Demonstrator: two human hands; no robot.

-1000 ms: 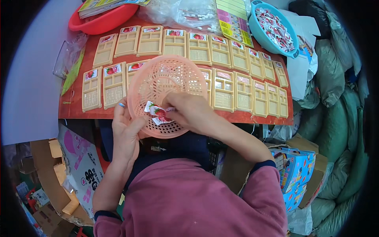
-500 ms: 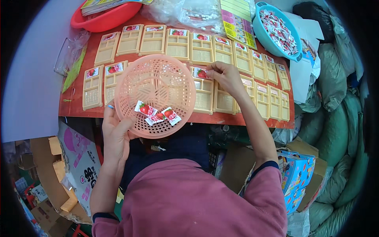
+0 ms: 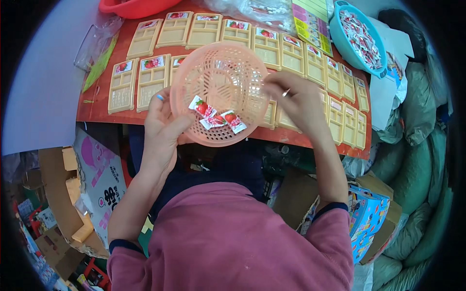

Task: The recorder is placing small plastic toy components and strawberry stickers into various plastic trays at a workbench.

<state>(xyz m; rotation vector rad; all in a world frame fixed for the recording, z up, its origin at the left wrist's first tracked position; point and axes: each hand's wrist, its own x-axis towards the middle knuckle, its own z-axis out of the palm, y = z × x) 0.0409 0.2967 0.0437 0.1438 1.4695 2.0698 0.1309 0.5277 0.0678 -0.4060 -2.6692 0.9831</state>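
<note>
A round, pink perforated plastic basket (image 3: 218, 68) is tilted over the table's front half. My left hand (image 3: 164, 123) grips its left rim, thumb on the inside and fingers behind. Low in the basket lie 3 small white packets (image 3: 233, 122) with red strawberry pictures. My right hand (image 3: 298, 99), with a ring on one finger, is at the basket's right rim, above the front row of trays. Its fingertips are smeared by motion, so anything in them cannot be made out. Cream compartment trays (image 3: 122, 87) stand in two rows; many have a strawberry packet in the top compartment.
The table (image 3: 99, 109) is red. At its back right is a light blue basin (image 3: 382, 71) full of packets, beside printed cards (image 3: 310, 29) and clear plastic bags (image 3: 238, 12). A red basin (image 3: 136, 8) stands back left. Cardboard boxes (image 3: 58, 194) and green sacks (image 3: 417, 155) flank me.
My right hand has left the packet in a front-row tray and moved to the basket's right rim. The view has shifted, and the basket now covers more of the middle trays.
</note>
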